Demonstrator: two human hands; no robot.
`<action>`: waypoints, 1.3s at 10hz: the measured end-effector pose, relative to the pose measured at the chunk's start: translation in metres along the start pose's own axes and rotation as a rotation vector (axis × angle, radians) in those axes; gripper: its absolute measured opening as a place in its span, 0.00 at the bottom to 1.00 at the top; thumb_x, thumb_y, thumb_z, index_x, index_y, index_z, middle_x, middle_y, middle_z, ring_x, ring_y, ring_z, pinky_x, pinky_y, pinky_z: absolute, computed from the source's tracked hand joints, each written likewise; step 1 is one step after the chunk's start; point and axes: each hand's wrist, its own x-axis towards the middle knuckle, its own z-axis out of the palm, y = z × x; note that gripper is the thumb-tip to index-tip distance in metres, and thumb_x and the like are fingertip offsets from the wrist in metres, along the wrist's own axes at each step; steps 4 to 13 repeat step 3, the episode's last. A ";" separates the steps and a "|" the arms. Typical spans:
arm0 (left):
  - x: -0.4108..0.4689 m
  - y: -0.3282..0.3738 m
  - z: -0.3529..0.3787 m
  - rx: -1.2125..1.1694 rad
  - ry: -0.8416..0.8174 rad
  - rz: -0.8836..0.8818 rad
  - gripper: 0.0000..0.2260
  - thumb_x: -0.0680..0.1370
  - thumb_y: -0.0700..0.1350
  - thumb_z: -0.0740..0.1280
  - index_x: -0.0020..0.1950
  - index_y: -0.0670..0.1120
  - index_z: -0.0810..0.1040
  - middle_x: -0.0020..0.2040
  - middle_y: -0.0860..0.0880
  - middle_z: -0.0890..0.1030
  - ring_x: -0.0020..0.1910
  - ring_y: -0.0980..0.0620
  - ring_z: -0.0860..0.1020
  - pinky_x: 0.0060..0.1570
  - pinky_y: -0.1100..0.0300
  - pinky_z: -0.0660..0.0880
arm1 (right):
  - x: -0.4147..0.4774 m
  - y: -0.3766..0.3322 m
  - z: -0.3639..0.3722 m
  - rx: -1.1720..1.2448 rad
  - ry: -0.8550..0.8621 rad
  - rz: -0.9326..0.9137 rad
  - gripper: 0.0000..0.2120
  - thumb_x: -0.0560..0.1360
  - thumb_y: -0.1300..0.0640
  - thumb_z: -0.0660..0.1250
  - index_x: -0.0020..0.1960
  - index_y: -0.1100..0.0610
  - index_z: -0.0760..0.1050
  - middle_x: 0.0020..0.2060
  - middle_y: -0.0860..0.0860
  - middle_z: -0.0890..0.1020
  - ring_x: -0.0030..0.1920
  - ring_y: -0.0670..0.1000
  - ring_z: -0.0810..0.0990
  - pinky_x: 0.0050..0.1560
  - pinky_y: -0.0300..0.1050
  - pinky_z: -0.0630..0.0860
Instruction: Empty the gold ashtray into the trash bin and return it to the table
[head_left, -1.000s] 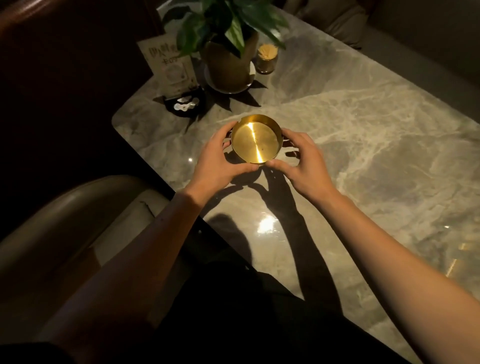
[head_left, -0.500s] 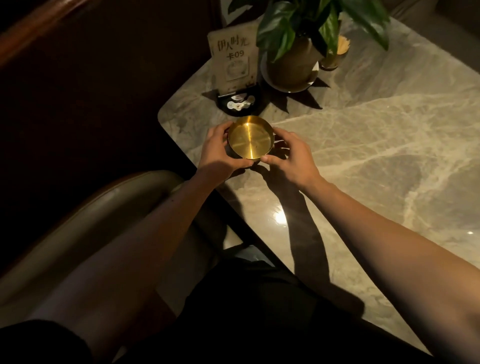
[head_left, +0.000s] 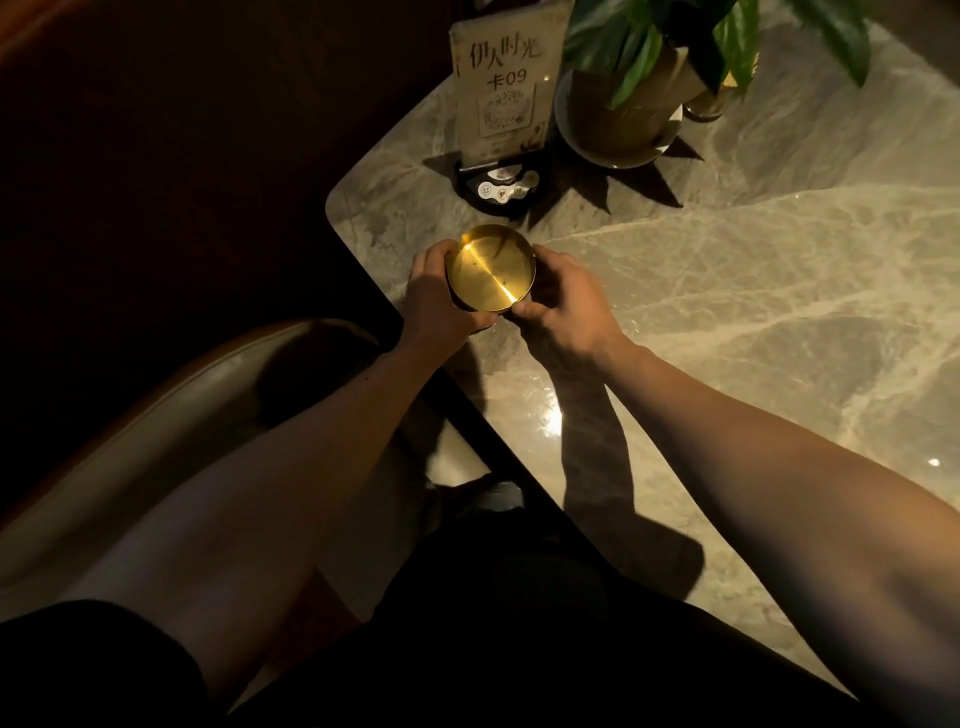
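The round gold ashtray sits between both my hands near the left corner of the grey marble table. My left hand wraps its left side and my right hand holds its right side, thumb at the near rim. Its shiny inside faces up with only faint specks visible. I cannot tell whether it rests on the table or is lifted slightly. No trash bin is in view.
A table sign reading 09 stands on a black base just behind the ashtray. A potted plant stands to its right. A curved leather seat lies left of the table edge, with dark floor beyond.
Both hands have carried the ashtray leftward toward the table's corner and edge. The grip has closed tighter around it, and the view has swung left and down.
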 end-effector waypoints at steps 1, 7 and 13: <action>0.000 0.002 0.003 0.020 0.009 -0.016 0.43 0.58 0.43 0.83 0.70 0.43 0.69 0.68 0.43 0.70 0.64 0.46 0.75 0.63 0.49 0.76 | -0.001 0.000 0.001 0.050 -0.027 0.057 0.35 0.70 0.62 0.74 0.74 0.59 0.64 0.67 0.58 0.74 0.68 0.55 0.73 0.69 0.45 0.68; -0.008 0.010 0.004 0.022 0.038 0.004 0.43 0.61 0.41 0.81 0.73 0.41 0.66 0.70 0.41 0.68 0.67 0.45 0.72 0.65 0.53 0.73 | -0.005 0.004 0.001 0.135 -0.064 0.086 0.34 0.74 0.59 0.71 0.76 0.58 0.60 0.71 0.57 0.72 0.71 0.54 0.71 0.74 0.54 0.66; -0.008 0.010 0.004 0.022 0.038 0.004 0.43 0.61 0.41 0.81 0.73 0.41 0.66 0.70 0.41 0.68 0.67 0.45 0.72 0.65 0.53 0.73 | -0.005 0.004 0.001 0.135 -0.064 0.086 0.34 0.74 0.59 0.71 0.76 0.58 0.60 0.71 0.57 0.72 0.71 0.54 0.71 0.74 0.54 0.66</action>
